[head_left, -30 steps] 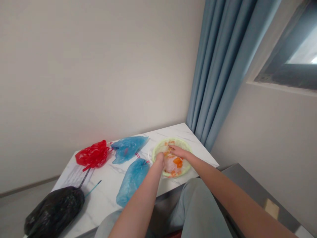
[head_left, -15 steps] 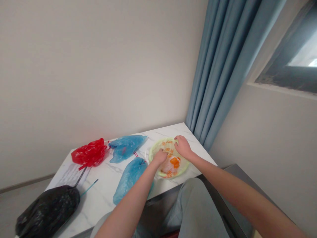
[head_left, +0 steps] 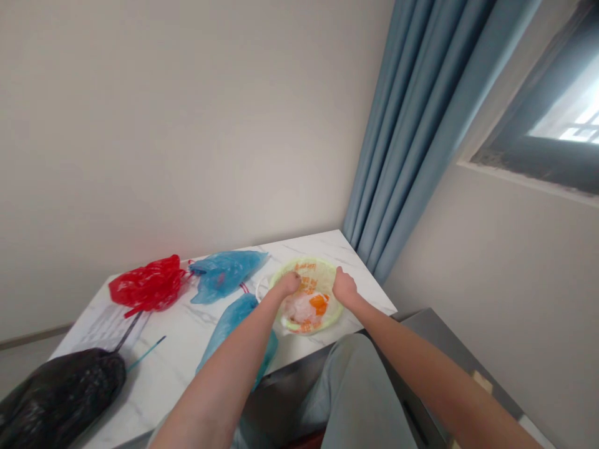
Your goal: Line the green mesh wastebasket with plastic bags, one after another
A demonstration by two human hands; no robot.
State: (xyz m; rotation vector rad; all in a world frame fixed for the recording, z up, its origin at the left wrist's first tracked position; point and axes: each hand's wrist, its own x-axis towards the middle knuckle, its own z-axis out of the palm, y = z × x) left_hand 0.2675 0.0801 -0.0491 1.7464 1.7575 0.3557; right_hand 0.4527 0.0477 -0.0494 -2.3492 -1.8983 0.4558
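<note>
A round pale yellow-green basket point(head_left: 334, 317) stands on the table, with a clear plastic bag point(head_left: 302, 308) printed in orange inside it. An orange patch point(head_left: 319, 304) shows in the bag. My left hand point(head_left: 291, 284) is closed on the bag near the basket's left side. At the right rim, my right hand point(head_left: 345, 286) is closed with the bag's edge and the rim right at its fingers; its exact grip is hard to make out. Left of the basket lies a filled blue plastic bag point(head_left: 231, 321), partly hidden by my left forearm.
A second blue bag point(head_left: 229, 273) and a red plastic bag point(head_left: 148, 284) lie along the back of the white marbled table point(head_left: 180, 340). A black bag point(head_left: 60, 393) is at the front left, near a printed sheet point(head_left: 98, 327). A blue curtain point(head_left: 412, 131) hangs at the right.
My left hand has moved up and left, towards the basket's far left rim. My right hand has drawn down along the right rim, and its fingers are more curled. The view has turned slightly right.
</note>
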